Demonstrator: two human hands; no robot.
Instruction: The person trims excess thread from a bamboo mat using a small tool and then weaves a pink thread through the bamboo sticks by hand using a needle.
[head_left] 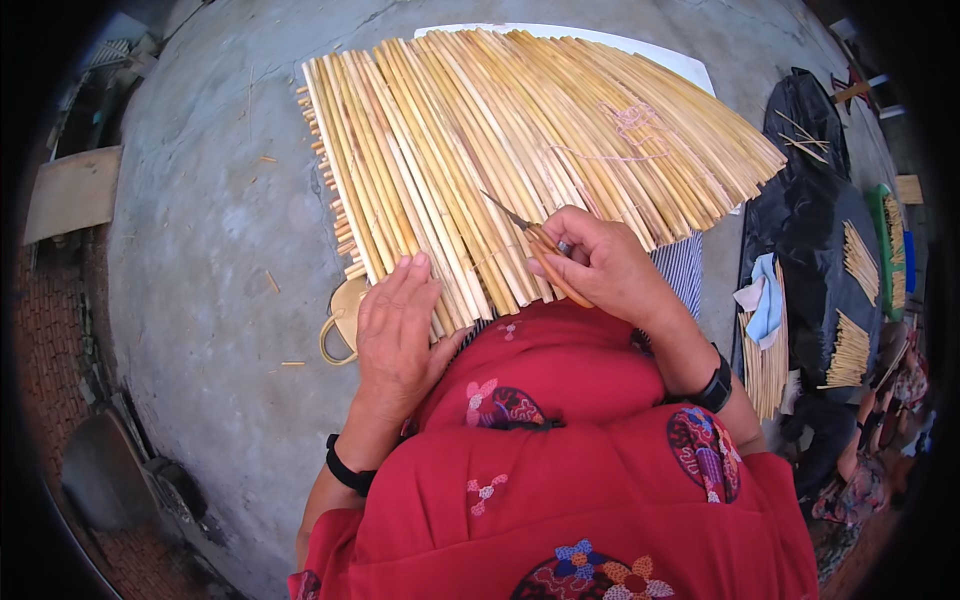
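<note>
Reeds [450,170] under left fingers [416,268], scissors [545,241] in right [605,262]

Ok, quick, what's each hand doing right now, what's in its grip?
Left hand: open, resting on the near left corner of the stalk mat.
Right hand: closed, holding the orange-handled scissors.

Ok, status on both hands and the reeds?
Left hand resting on reeds laid side by side. Right hand gripping scissors, tip over reeds. Pink string atop reeds, apart from both hands.
</note>
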